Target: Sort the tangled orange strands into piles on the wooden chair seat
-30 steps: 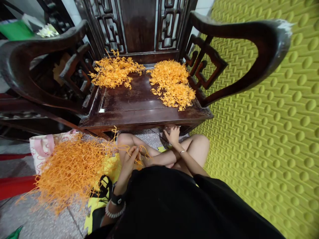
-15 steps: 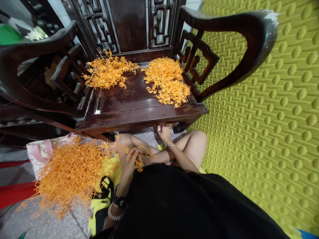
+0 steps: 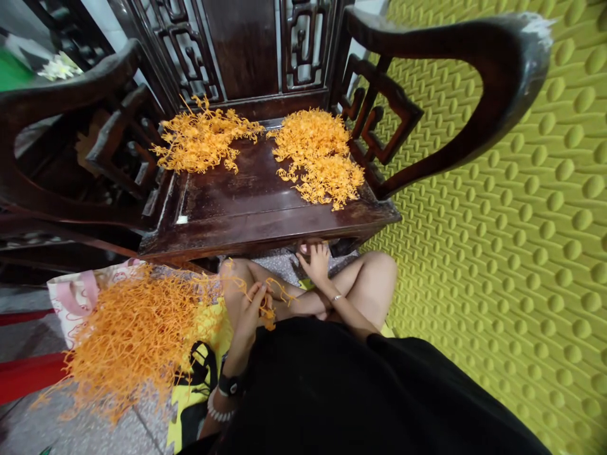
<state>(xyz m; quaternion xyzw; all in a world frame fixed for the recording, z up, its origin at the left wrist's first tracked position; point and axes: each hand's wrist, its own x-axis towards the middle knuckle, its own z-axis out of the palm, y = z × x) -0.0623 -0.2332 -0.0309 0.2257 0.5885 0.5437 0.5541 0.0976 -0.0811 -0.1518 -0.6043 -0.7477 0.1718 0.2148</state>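
I sit cross-legged on the floor before a dark wooden chair (image 3: pixel 265 221). My left hand (image 3: pixel 251 309), with a watch and a bead bracelet on its wrist, is pinched on a few orange strands (image 3: pixel 272 297) over my knee. My right hand (image 3: pixel 315 260) lies just below the seat's front edge with its fingers spread and nothing in them. Two heaps of orange strands rest on the seat, one at the back left (image 3: pixel 203 136) and one at the right (image 3: pixel 320 155).
A big loose heap of orange strands (image 3: pixel 137 328) lies on the floor at my left, over a pink and white bag (image 3: pixel 71 294). A padded yellow-green surface (image 3: pixel 497 240) fills the right side. The chair's curved armrests (image 3: pixel 450 44) rise on both sides.
The view shifted slightly. My right hand stayed under the seat edge and spread its fingers a little. My left hand kept its hold on the strands.
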